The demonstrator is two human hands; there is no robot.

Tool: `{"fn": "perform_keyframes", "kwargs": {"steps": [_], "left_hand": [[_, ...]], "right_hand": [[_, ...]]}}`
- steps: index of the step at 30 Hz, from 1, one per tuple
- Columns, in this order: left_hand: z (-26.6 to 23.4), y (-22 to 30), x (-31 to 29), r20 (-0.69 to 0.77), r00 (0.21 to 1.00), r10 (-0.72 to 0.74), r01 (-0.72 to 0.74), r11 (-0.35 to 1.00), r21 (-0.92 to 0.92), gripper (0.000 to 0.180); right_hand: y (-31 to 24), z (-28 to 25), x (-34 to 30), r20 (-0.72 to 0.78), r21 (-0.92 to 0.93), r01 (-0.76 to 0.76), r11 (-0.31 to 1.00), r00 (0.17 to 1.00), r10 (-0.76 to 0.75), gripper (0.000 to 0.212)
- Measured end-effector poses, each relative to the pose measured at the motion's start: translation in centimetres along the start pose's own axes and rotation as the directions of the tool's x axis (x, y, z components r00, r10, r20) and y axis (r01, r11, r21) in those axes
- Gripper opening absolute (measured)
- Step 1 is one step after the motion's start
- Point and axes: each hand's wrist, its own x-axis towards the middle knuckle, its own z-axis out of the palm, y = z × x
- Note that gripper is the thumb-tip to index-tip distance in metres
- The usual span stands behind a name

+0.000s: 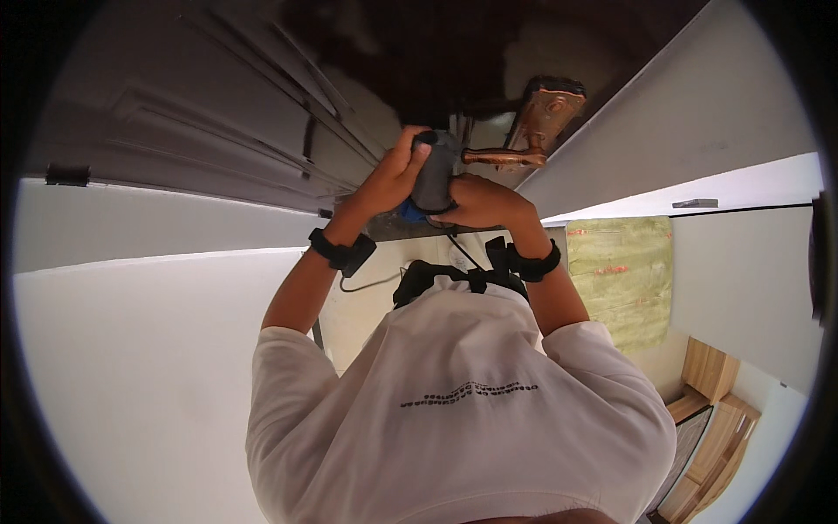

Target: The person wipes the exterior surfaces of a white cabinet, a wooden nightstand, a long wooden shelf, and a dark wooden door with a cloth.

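Note:
Both hands are up in front of a dark brown glossy door [367,52], around a dark grey, rounded, roll-shaped thing [432,182] whose kind I cannot make out. Some blue shows at its lower end. My left hand [391,179] grips its upper left side, the thumb lying across the top. Closed against its lower right side is my right hand [489,203], with the fingertips partly hidden. Just above the right hand, the copper-coloured lever handle [504,158] reaches toward the grey thing from its ornate plate [552,109].
Black straps with small boxes circle my left wrist [343,251] and right wrist [534,262]. A dark cable [467,251] hangs below my hands. White walls stand on both sides. A green patterned curtain [620,279] and wooden furniture [709,428] are at the right.

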Motion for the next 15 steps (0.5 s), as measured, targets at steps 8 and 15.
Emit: {"fn": "perform_keyframes", "kwargs": {"steps": [8, 15], "left_hand": [[4.3, 0.8, 2.2, -0.026, 0.983, 0.183, -0.177, 0.973, 0.15, 0.031], [7.6, 1.6, 4.3, -0.023, 0.935, 0.355, -0.297, 0.815, 0.497, 0.034]], "right_hand": [[3.2, -1.2, -4.9, 0.041, -0.033, -0.133, 0.991, 0.99, 0.135, 0.056], [6.2, -0.5, -13.2, -0.353, 0.254, -0.363, 0.896, 0.828, 0.436, 0.034]]}}
